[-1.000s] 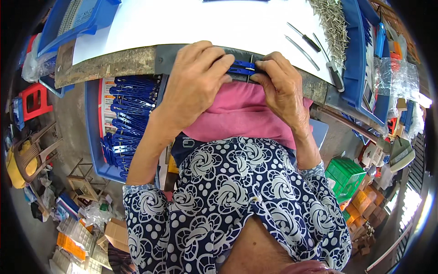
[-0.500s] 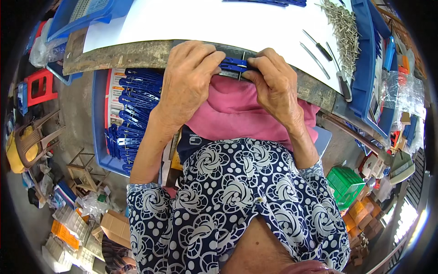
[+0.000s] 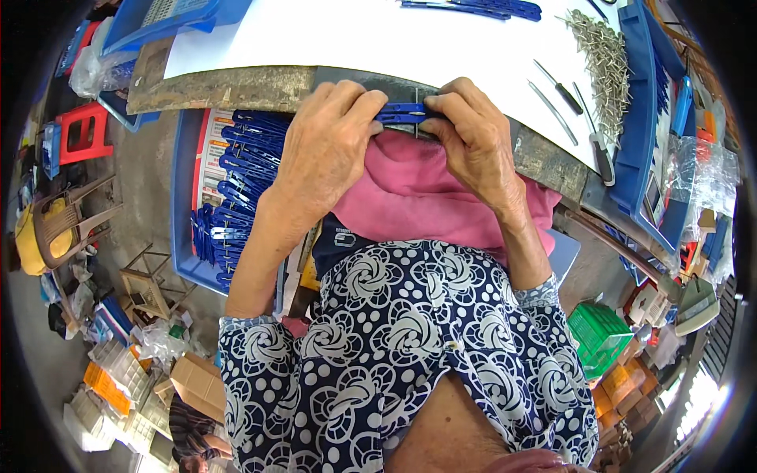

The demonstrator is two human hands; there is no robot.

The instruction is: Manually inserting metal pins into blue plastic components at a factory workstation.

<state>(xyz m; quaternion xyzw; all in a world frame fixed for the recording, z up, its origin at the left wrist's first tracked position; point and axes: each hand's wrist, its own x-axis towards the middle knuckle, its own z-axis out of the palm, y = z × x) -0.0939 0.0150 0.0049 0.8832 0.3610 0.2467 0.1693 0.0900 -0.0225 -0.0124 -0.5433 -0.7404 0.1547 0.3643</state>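
Here's the worktable (image 3: 229, 88), sweeping from ten o'clock to past two, white sheet (image 3: 347, 39) laid over it; pink cloth (image 3: 402, 181) drapes the person's lap, just nearer than the hands; at half past nine sits a blue bin (image 3: 184, 205) packed with blue clips (image 3: 236, 193); a long blue tray (image 3: 631, 162) lines the table between two and three; now the hands, left hand (image 3: 331, 146) at eleven, fingertips clamped on the near-nine-o'clock end of one blue clip, right hand (image 3: 479, 146) past one, pinching its three-o'clock end; a heap of metal pins (image 3: 599, 67) glints towards two, screwdriver (image 3: 604, 158) nearby; that held clip (image 3: 400, 113) lies level at twelve, a thin metal rod (image 3: 417, 98) crossing it!
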